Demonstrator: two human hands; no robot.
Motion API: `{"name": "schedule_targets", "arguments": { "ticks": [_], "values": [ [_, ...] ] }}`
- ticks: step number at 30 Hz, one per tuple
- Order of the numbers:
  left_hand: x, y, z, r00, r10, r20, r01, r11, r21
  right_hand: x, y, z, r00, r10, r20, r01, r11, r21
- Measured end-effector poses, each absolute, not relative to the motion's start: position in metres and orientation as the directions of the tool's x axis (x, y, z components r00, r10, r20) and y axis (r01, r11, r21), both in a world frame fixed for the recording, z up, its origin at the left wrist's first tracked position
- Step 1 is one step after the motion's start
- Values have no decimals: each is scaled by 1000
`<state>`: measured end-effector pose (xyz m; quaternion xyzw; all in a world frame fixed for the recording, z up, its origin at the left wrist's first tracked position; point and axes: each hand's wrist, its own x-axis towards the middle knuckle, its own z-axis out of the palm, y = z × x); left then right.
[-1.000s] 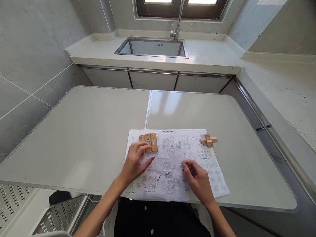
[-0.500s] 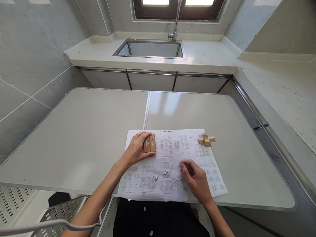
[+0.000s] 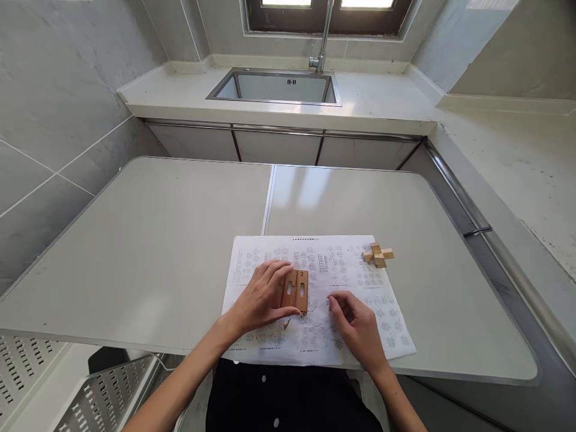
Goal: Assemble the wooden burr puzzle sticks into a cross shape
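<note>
My left hand (image 3: 265,294) is closed round the left side of a flat brown wooden puzzle (image 3: 296,291) with slotted panels, thumb below and fingers above. It is over a printed instruction sheet (image 3: 321,342) with rows of small diagrams. A small shiny metal piece (image 3: 287,324) lies just under my left thumb; another metal bit (image 3: 303,314) shows at the puzzle's lower edge. My right hand (image 3: 355,327) rests on the sheet's right half, fingertips pinched together; whatever is in them, if anything, cannot be made out. A wooden cross-shaped burr puzzle (image 3: 378,255) sits at the sheet's upper right.
The pale folding table (image 3: 180,240) has a seam down its middle. Beyond it stands a white counter (image 3: 382,96) with a steel sink (image 3: 274,102) and tap (image 3: 319,60). A perforated grey chair or rack (image 3: 108,396) stands at lower left.
My left hand has moved the slotted wooden puzzle right and toward me, over one of the small metal pieces. My right hand and the burr puzzle have stayed in place.
</note>
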<state>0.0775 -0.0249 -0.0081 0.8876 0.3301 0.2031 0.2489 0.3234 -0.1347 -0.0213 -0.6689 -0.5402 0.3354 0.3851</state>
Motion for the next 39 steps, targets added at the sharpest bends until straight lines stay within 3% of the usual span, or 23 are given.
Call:
{"name": "schedule_targets", "arguments": {
  "ticks": [9, 21, 27, 33, 39],
  "values": [
    [50, -43, -15, 420, 878, 230, 728, -478, 492, 283, -129, -21, 199, 975, 95, 643, -57, -764],
    [50, -52, -16, 409, 884, 226, 754, -467, 461, 267, -110, -27, 195, 976, 97, 792, -98, -602],
    [48, -57, -8, 328, 925, 189, 684, -371, 628, 274, -105, -26, 178, 983, 38, 761, -114, -638],
    [48, -69, 5, 331, 934, -132, 432, -25, 902, 268, -110, -9, 189, 982, 4, 517, -96, -850],
    [51, -71, 2, 407, 879, -250, 209, 177, 962, 250, -113, -4, 169, 985, -23, 363, -84, -928]
  ]
}}
